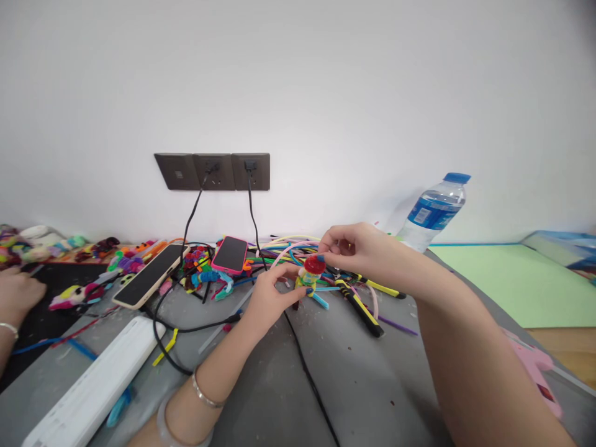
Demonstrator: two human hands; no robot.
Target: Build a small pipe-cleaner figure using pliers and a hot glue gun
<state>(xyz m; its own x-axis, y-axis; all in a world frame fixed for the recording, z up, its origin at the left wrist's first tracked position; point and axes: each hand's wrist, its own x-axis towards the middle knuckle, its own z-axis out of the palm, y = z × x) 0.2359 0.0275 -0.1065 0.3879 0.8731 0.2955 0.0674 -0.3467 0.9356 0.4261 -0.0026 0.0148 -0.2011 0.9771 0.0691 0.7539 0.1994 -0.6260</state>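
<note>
Head view: a grey bench (367, 385), scuffed and dotted with dark specks, runs up to a plain white wall (326, 99). Clock directions are taken from a small figure (306, 282) with a red top, at the middle of the work, above the near edge of the stems; whether it touches the bench cannot be told. The left hand (269, 297) clamps its fingers on the figure's body from nine o'clock. The right hand (361, 248) comes from three o'clock, thumb against the red top; whether its fingers close on it cannot be told.

Between ten and eleven o'clock, a dark socket panel (185, 172) is set in the wall, with two black plugs; their cords drop to the bench. Loose coloured stems (291, 243) pile at eleven to twelve, by the wall. A bottle (433, 211) with a blue cap is at two, near the wall. Pliers (362, 309) with black and yellow handles lie at four, near the figure. At three, past the bench's edge, spreads a pale green sheet (503, 282).

At nine lie a pink phone (231, 253) and, farther out, a cream-edged phone (153, 276); beyond them, another person's hand (21, 295) is over a black mat (35, 326). A white strip (100, 382) slants at eight.
</note>
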